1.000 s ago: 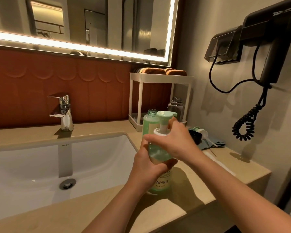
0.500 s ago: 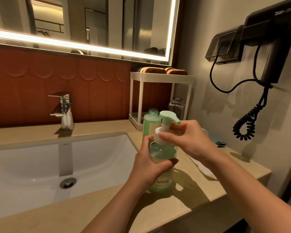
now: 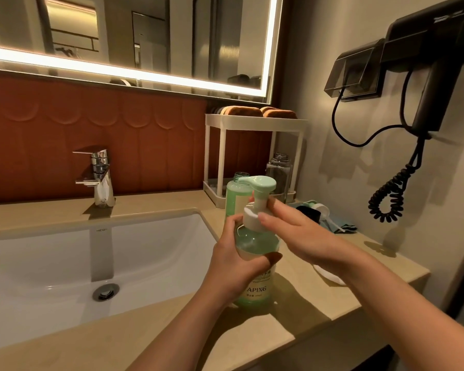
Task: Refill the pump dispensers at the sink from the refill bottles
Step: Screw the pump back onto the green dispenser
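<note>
Steadying the pale green translucent plastic pump dispenser (image 3: 255, 290) upright on the beige counter (image 3: 332, 298) with the left grip (image 3: 233, 261) curled round it, pinching its white screw collar (image 3: 251, 219) in the right grip (image 3: 292, 234), could cross-thread and leak, or knock the uncapped green refill bottle (image 3: 233, 200) just behind.

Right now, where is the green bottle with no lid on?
In the head view, the green bottle stands on the counter right of the sink, just behind the pump dispenser and in front of the white rack.
</note>
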`<action>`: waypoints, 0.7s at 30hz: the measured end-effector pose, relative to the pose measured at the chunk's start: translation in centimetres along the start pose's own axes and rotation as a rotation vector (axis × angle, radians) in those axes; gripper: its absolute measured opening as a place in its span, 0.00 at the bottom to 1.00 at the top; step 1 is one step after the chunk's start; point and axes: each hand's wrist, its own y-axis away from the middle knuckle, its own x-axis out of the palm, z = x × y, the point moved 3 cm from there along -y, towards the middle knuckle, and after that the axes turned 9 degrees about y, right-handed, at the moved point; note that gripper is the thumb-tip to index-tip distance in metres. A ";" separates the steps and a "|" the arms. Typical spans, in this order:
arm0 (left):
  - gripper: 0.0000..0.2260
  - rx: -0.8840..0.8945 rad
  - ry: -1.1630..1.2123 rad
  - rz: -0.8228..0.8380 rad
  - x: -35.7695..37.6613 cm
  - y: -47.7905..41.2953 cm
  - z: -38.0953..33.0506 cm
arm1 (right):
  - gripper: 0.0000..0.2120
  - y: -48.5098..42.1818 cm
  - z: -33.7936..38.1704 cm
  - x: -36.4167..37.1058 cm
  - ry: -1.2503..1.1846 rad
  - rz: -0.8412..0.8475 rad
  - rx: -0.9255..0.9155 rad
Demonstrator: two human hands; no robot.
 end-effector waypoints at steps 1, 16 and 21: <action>0.29 0.002 0.002 0.002 0.0 0.0 0.0 | 0.15 0.3 0.0 -0.4 0.072 -0.054 -0.039; 0.31 -0.005 0.001 0.001 0.1 0.0 0.1 | 0.10 0.0 -0.1 0.2 -0.100 -0.097 0.105; 0.30 0.005 0.013 -0.001 0.0 0.0 0.1 | 0.11 0.5 -0.3 -1.4 0.068 -0.335 -0.057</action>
